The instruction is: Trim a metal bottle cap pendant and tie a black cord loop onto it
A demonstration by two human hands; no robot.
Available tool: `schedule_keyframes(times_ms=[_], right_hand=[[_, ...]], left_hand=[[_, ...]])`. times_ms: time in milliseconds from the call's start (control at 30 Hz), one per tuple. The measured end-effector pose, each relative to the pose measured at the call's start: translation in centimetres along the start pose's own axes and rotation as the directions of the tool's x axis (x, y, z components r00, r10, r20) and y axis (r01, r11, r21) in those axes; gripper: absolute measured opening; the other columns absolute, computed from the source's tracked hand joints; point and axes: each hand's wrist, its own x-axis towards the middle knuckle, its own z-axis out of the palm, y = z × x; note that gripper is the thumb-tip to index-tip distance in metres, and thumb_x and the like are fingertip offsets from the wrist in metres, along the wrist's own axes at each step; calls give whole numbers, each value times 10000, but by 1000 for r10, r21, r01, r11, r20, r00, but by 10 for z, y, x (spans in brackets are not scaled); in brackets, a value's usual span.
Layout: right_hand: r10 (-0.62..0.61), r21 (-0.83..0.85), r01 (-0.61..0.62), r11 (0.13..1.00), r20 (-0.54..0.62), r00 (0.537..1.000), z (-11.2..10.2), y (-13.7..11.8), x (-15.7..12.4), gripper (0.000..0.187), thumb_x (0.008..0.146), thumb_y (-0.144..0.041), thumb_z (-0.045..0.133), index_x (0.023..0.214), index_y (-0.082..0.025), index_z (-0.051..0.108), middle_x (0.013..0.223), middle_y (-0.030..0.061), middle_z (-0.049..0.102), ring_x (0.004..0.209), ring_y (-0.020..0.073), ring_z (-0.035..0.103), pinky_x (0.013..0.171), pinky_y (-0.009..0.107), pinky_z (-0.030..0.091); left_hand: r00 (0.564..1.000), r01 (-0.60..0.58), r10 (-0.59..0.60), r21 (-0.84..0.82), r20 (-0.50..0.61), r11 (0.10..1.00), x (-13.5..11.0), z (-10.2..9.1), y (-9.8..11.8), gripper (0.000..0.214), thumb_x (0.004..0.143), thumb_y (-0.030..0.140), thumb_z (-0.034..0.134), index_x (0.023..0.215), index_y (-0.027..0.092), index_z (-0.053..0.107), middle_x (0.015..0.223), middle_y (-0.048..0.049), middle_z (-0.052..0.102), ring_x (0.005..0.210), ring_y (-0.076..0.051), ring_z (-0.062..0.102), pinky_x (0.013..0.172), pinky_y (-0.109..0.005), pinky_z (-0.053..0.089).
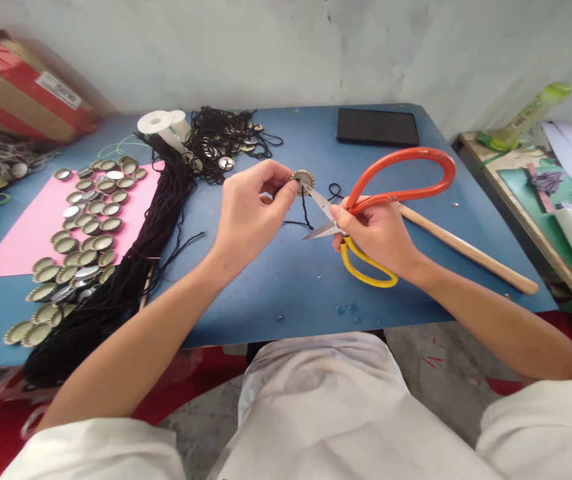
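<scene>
Fingers of my right hand (379,233) are clenched on the yellow and orange loops of the scissors (400,155), whose blades stand apart with a black cord (306,215) near their tips. Just beside them, my left hand (246,213) pinches a bottle cap (303,179) between thumb and fingertips, above the blue tabletop (276,293); the cord hangs from it. A wooden stick (466,250) lies to the right. Off left, a black cord bundle (131,273) runs beside loose caps (86,227) on pink paper (21,240). Farther back I see a white spool (159,123) and a dark slab (377,127).
</scene>
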Motion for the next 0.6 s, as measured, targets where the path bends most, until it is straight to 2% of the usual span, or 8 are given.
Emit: schedule_keyframes(times_ms=[233, 467, 600], right_hand=[[-12, 9, 12, 1000, -6, 1000, 0, 3, 2, 530, 992, -650, 762, 682, -238, 643, 557, -7, 692, 508, 180, 686, 567, 325, 520], [-22, 7, 22, 1000, -4, 1000, -2, 3, 3, 425, 1019, -516, 747, 707, -238, 669, 559, -4, 719, 490, 180, 692, 547, 313, 535], [0, 5, 0, 1000, -9, 1000, -3, 3, 3, 434, 1004, -530, 761, 700, -240, 656, 540, -7, 699, 482, 189, 702, 530, 312, 537]], left_hand=[[1000, -3, 3, -18, 10, 1000, -2, 0, 4, 56, 950, 208, 685, 899, 205, 707, 850, -21, 749, 739, -145, 661, 606, -241, 505], [1000, -28, 28, -13, 0, 1000, -2, 0, 2, 67, 965, 193, 693, 900, 203, 706, 846, -16, 742, 732, -142, 662, 609, -242, 508], [999, -44, 44, -1, 2, 999, -2, 1, 1, 59, 980, 189, 691, 926, 195, 712, 863, -18, 747, 737, -138, 667, 630, -243, 520]])
